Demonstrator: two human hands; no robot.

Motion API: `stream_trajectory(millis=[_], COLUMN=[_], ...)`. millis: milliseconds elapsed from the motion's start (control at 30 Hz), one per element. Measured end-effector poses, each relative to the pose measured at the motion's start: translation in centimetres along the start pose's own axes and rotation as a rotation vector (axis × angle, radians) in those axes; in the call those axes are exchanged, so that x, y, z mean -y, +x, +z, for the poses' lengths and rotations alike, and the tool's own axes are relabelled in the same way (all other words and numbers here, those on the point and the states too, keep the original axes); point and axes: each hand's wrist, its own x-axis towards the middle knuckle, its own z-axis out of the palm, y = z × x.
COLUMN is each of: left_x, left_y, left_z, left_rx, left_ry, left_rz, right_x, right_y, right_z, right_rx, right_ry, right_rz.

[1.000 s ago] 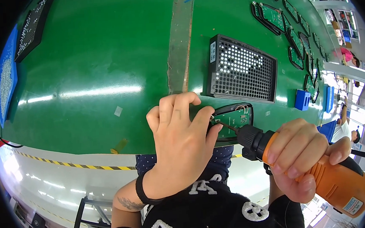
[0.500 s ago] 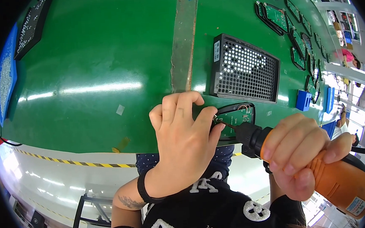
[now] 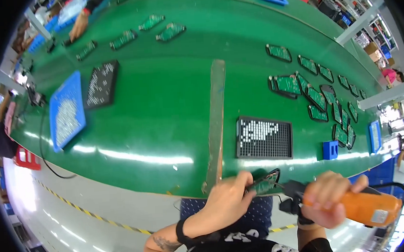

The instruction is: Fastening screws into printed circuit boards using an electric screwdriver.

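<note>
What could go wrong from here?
Drop: the circuit board, pinched in the left hand at the front edge of the green table, might slip off.
Scratch: the orange power tool in the right hand points close to the board, so a skid could mark it.

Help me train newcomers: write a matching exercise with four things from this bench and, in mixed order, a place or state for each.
1. Power tool
2. Left hand
3. Blue block
4. Blue tray at left

A. Bearing many small pale pieces
B. Right of the central black tray
C. Orange, in the right hand
D. At one end of a circuit board

Pairs: 1-C; 2-D; 3-B; 4-A
</note>
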Motion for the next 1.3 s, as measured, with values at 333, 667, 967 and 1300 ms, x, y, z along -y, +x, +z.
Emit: stream_trajectory(millis=[333, 667, 967, 1300], left_x=[2.5, 5.0, 1.7, -1.6], left_y=[22.8, 40.8, 32.2, 2.2], left_z=[-10.0, 0.8, -5.0, -4.4], left_rx=[-0.238, -0.088, -0.03, 0.361], left_ry=[0.1, 0.581, 0.467, 0.295], left_rz=[-0.136, 0.452, 0.631, 0.373], right_x=[2.9, -0.7, -2.3, -6.1], right_y=[0.9, 5.6, 7.3, 6.8], right_z=[-4.2, -6.3, -7.3, -6.6], right_rx=[-0.32, -0.146, 0.245, 0.024], right_ry=[-0.148, -0.265, -0.783, -0.36], right_rz=[-0.165, 0.112, 0.131, 0.069])
